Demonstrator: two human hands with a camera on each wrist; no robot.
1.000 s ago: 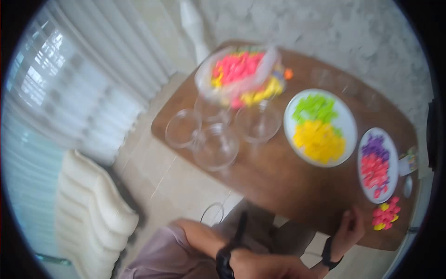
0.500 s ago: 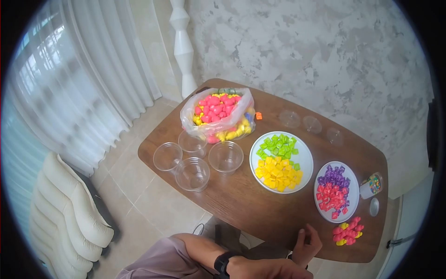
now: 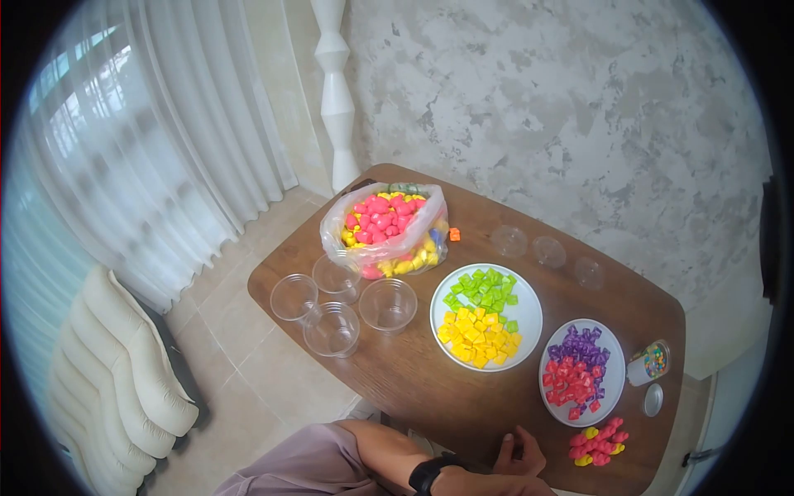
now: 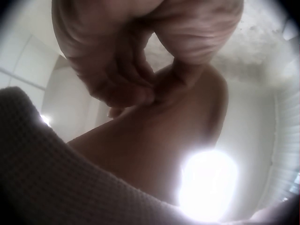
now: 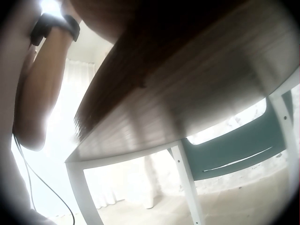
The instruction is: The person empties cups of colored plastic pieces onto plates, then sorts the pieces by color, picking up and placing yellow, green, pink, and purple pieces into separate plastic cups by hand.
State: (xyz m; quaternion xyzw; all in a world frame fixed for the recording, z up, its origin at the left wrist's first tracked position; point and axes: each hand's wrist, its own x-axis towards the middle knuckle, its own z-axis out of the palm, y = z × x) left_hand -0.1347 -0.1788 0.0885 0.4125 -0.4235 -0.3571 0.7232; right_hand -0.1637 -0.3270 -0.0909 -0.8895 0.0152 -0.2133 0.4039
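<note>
My left hand (image 3: 490, 484) reaches across to my right arm, low in the head view. In the left wrist view, the fingers and thumb of the left hand (image 4: 126, 51) are bent and their tips meet against bare skin of an arm (image 4: 154, 131); no object shows between them. My right hand (image 3: 519, 455) is at the table's front edge, its fingers loosely bent and holding nothing. Nearest to it are a pile of pink and yellow pieces (image 3: 597, 442) and an oval white plate (image 3: 547, 403) of purple and red wrapped pieces.
A round plate (image 3: 533, 339) bears green and yellow wrapped pieces. Several clear plastic cups (image 3: 389, 306) stand at left by an open bag (image 3: 335, 236) of pink and yellow pieces. Clear lids (image 3: 548, 250) lie behind. At right, a small jar (image 3: 649, 364) lies near a silver lid (image 3: 653, 400).
The head view has tilted, so the table sits lower and further left in it than a second ago. Both hands have dropped toward the bottom edge; the things on the table have not moved.
</note>
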